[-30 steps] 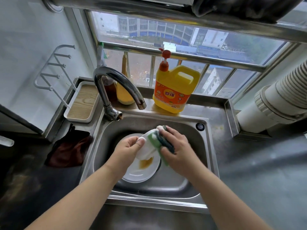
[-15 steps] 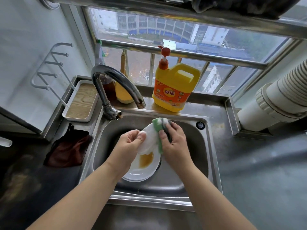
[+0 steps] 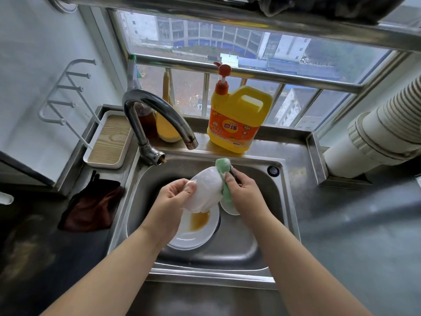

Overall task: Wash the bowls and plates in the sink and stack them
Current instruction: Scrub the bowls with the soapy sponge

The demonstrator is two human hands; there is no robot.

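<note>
Scrubbing is only just under way, by my reckoning: my left hand (image 3: 176, 197) grips a white bowl (image 3: 205, 190) by its rim, tilted with its rounded outside facing up, above the stainless sink (image 3: 246, 247), while my right hand (image 3: 242, 192) curls round a green sponge (image 3: 224, 176) and presses it against the bowl's right side. The bowl looks slick and filmy, probably with suds, though the glare makes that hard to judge. Below it a white plate (image 3: 193, 233) lies in the basin with a brown sauce stain pooled near its middle, so it is plainly unwashed, and it seems to sit on at least one more plate. Another white rim (image 3: 227, 208) shows just under my right hand; I cannot tell whether it is a bowl or a plate. Nothing stands stacked on the steel counter (image 3: 341, 224) yet, so I judge nearly all the washing and all the stacking remain. The curved chrome faucet (image 3: 159, 115) shows no stream, and the yellow plastic detergent jug (image 3: 239, 119) with its orange pump stands on the ledge behind the sink.
</note>
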